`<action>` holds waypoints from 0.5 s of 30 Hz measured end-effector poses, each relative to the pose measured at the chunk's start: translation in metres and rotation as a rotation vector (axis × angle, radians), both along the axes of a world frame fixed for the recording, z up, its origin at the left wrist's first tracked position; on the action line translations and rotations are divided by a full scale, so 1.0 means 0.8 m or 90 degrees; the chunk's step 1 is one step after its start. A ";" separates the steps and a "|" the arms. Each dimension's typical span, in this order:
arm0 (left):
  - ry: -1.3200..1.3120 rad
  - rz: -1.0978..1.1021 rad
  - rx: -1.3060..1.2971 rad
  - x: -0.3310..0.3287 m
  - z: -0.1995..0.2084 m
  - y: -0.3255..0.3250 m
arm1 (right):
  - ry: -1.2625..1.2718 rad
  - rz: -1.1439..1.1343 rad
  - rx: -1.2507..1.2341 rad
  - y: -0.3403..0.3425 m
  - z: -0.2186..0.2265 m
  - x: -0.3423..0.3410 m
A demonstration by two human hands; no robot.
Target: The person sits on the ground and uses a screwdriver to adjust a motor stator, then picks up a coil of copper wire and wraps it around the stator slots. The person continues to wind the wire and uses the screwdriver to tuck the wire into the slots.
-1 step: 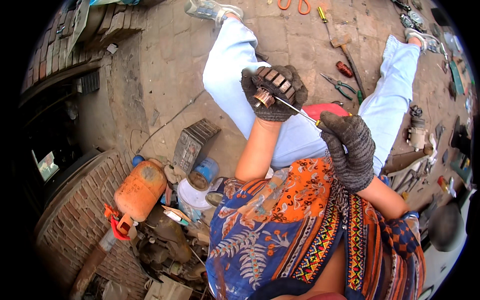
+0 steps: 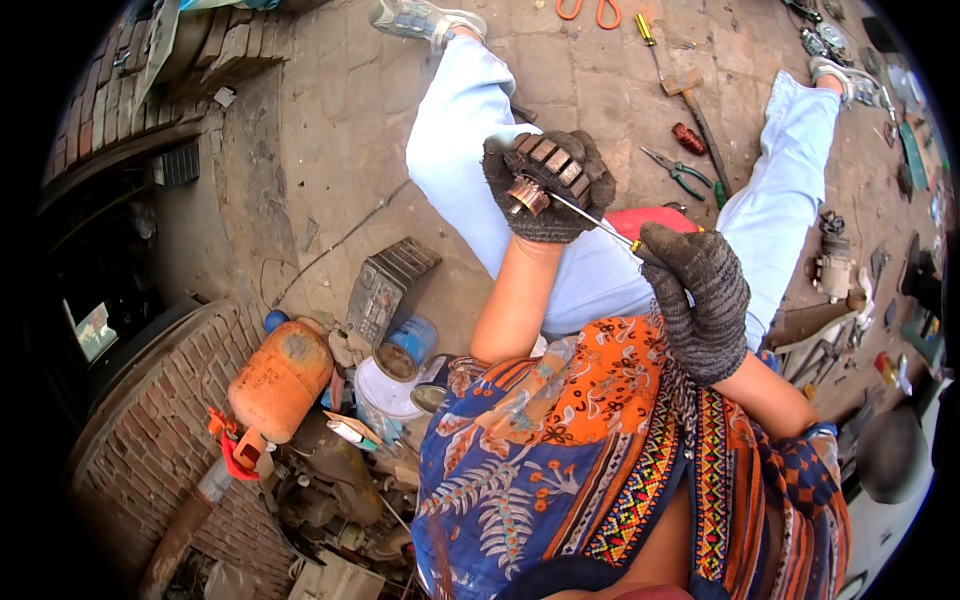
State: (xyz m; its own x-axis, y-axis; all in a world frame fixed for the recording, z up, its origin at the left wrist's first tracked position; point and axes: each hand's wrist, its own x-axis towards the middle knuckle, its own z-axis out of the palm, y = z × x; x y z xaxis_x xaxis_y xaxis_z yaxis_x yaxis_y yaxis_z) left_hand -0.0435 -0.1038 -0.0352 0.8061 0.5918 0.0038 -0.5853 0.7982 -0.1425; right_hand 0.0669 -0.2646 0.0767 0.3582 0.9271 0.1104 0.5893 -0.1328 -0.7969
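In a dark knitted glove, my left hand (image 2: 565,222) is wrapped round a motor armature (image 2: 553,167), a slotted metal core with a copper commutator (image 2: 528,194) facing me. My right hand (image 2: 705,300), gloved alike, grips a screwdriver by its yellow handle (image 2: 637,246), most of which the fingers cover. The thin steel shaft (image 2: 592,218) slants up to the left, and its tip meets the armature just beside the commutator. Both hands are above my lap, between my spread legs in light blue trousers. A red thing (image 2: 650,220) lies partly hidden behind the right hand.
On the brick floor ahead lie a hammer (image 2: 684,84), pliers (image 2: 676,172), a copper coil (image 2: 688,138) and another yellow-handled screwdriver (image 2: 645,32). To my left stand an orange gas cylinder (image 2: 282,380), a blue tin (image 2: 406,347) and a grey metal casing (image 2: 388,285). Tools and parts crowd the right side.
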 end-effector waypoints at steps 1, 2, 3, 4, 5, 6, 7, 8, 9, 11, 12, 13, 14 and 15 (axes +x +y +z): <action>-0.053 -0.002 -0.003 0.003 0.008 0.001 | -0.002 -0.001 -0.005 0.000 0.000 0.000; -0.058 -0.008 0.009 0.004 0.009 0.001 | -0.004 -0.003 -0.010 0.000 -0.001 -0.001; -0.062 -0.014 0.022 0.005 0.010 0.001 | -0.005 -0.004 -0.015 -0.001 -0.001 -0.001; -0.062 -0.020 0.025 0.003 0.004 0.002 | -0.017 -0.002 -0.015 -0.001 -0.002 -0.001; -0.062 -0.027 0.029 0.001 -0.002 0.002 | -0.028 0.000 -0.014 -0.002 -0.004 -0.002; -0.058 -0.036 0.023 -0.002 -0.012 0.004 | -0.040 0.001 -0.014 -0.003 -0.006 -0.002; -0.054 -0.044 0.017 -0.005 -0.021 0.005 | -0.029 0.005 -0.016 -0.003 -0.007 -0.002; -0.062 -0.032 0.003 -0.007 -0.029 0.002 | -0.018 0.009 -0.017 -0.003 -0.008 -0.002; -0.072 -0.021 -0.011 -0.002 -0.013 -0.001 | -0.007 0.013 -0.019 -0.002 -0.010 -0.002; -0.070 -0.019 -0.025 0.002 0.006 -0.003 | 0.002 0.006 0.012 -0.001 -0.018 -0.005; -0.060 -0.030 -0.026 0.003 0.010 -0.004 | 0.008 0.002 0.028 0.000 -0.023 -0.007; -0.053 -0.034 -0.025 0.003 0.010 -0.003 | 0.009 0.000 0.035 0.001 -0.026 -0.008; -0.046 -0.037 -0.025 0.004 0.010 -0.003 | 0.011 -0.001 0.043 0.001 -0.029 -0.009; -0.043 -0.035 -0.023 0.004 0.007 -0.004 | 0.012 -0.003 0.050 0.002 -0.031 -0.011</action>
State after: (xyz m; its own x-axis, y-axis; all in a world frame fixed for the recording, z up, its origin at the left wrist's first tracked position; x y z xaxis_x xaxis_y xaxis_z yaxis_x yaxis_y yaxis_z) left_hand -0.0406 -0.1068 -0.0297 0.8362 0.5471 0.0389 -0.5284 0.8225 -0.2103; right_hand 0.0582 -0.2627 0.0522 0.3658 0.9141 0.1752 0.5731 -0.0729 -0.8162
